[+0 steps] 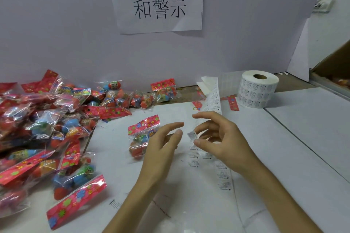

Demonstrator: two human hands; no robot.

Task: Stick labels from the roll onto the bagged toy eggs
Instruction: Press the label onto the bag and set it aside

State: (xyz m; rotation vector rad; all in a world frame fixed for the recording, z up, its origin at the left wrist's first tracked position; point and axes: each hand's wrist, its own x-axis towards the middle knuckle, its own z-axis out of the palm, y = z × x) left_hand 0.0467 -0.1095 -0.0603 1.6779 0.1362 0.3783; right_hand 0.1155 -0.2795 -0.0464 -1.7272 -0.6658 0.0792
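Nearest us, at the lower left of the frame, a bag of toy eggs with a red flowered header [75, 187] lies at the edge of a big pile of bagged eggs [37, 128] that fills the left side. We cannot tell whether any of these already carry a label.

At the centre, the left hand [161, 143] hovers with its fingers loose and spread, gripping nothing. It partly covers a single bag [140, 138] that lies apart from the pile on the white counter [284, 147]. Just to its right, the right hand [217, 138] pinches one small label [192, 135] between thumb and fingertip. The label is free of its backing and not touching the bag.

Under and beyond the right hand, the printed label strip [223, 174] runs up the counter to the roll [257, 91] standing at the upper right, which looks nearly full. More bagged eggs lie along the back wall, under a paper sign [159, 0].

We judge the work far from finished. One label is peeled and ready, the single bag awaits it, and the pile and the thick roll suggest many more rounds.
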